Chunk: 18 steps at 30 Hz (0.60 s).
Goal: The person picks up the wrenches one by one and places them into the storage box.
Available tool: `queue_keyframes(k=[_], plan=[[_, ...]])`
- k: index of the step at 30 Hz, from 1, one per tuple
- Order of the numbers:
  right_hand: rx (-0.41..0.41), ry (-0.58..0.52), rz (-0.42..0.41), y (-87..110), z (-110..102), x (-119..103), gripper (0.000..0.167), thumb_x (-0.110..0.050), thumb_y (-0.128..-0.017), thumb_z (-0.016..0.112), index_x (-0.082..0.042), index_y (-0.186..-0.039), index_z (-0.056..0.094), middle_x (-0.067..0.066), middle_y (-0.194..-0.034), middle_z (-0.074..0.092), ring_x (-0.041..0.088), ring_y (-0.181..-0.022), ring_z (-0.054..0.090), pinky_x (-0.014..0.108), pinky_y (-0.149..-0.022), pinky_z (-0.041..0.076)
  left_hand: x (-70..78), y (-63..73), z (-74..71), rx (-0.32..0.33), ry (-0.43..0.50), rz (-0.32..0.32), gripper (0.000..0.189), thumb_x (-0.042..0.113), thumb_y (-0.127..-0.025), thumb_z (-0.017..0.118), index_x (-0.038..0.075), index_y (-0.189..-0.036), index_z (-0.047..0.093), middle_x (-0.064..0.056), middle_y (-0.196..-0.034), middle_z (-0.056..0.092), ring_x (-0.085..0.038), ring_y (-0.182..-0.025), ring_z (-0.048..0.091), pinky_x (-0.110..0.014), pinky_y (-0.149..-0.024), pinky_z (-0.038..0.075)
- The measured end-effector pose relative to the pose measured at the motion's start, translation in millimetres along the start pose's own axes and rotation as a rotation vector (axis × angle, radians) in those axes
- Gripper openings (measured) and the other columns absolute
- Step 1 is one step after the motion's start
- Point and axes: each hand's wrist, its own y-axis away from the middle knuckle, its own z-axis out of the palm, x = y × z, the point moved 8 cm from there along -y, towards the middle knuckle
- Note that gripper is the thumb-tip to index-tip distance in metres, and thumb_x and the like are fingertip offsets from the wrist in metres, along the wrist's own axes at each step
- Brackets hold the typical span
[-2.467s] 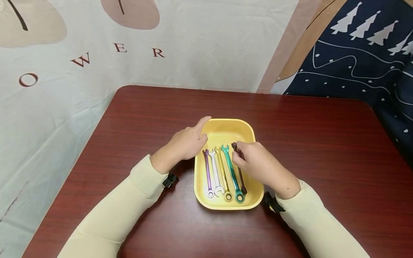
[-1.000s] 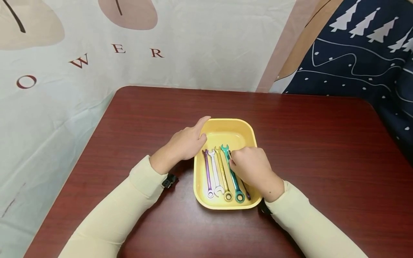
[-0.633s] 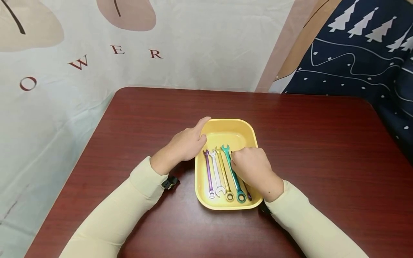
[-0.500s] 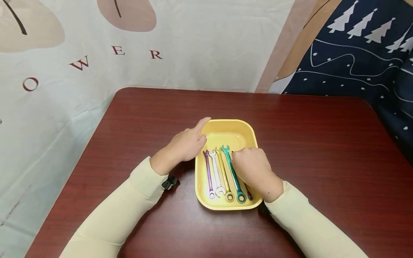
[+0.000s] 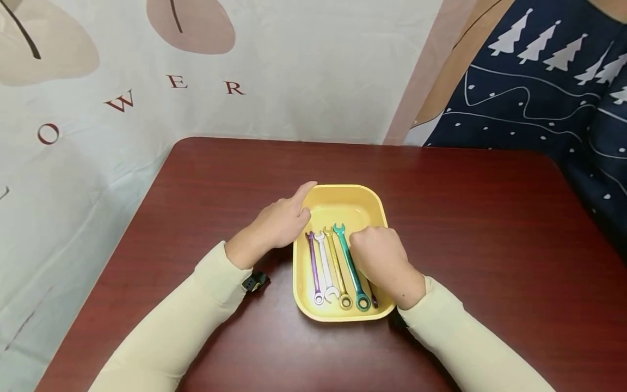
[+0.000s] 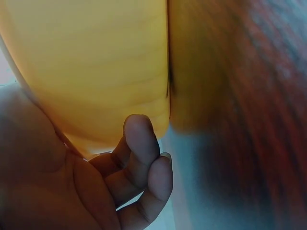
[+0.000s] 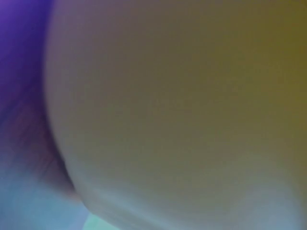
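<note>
A yellow tray [image 5: 343,317] holds a row of wrenches: a purple wrench [image 5: 314,267], a silver wrench [image 5: 325,264], a gold wrench [image 5: 337,267] and a teal wrench [image 5: 351,267]. My left hand [image 5: 280,223] grips the tray's left rim, thumb at the inside and index finger along the edge; in the left wrist view its other fingers curl against the outer wall. Knuckles up, my right hand [image 5: 384,261] holds a dark wrench [image 5: 374,296] at the tray's right side. Only that wrench's lower end shows; the right fingertips are hidden. The right wrist view is mostly blurred tray wall.
The tray stands on a reddish-brown wooden table [image 5: 235,174]. Behind it hang a pale curtain [image 5: 303,54] with printed letters and a navy cloth [image 5: 529,109] with white trees.
From pinching the dark wrench near its upper end, my right hand has turned knuckles-up and moved left over it, covering most of it. My left hand stays at the rim.
</note>
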Motion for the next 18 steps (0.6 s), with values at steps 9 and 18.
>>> queue_keyframes(k=[9,18], plan=[[0.024,-0.001,0.000,-1.4,-1.5,-3.1,0.029,0.000,-0.084,0.060,-0.012,-0.058,0.060,0.002,-0.051,0.051,0.020,-0.045,0.048,0.045,-0.042,0.047,-5.2,0.9,-1.7,0.009,-0.004,-0.019,0.062,0.033,-0.103,0.033,0.034,-0.160,0.008,-0.004,-0.059,0.055,-0.021,-0.046,0.049,-0.033,-0.047,0.038],[0.019,-0.017,0.000,1.2,-3.1,-0.3,0.028,0.003,-0.084,0.059,-0.011,-0.060,0.060,0.003,-0.053,0.053,0.020,-0.047,0.049,0.044,-0.044,0.048,0.1,-1.1,-1.1,-0.001,-0.008,-0.005,0.062,0.033,-0.103,0.032,0.034,-0.160,0.008,-0.003,-0.058,0.054,-0.021,-0.046,0.048,-0.034,-0.048,0.038]])
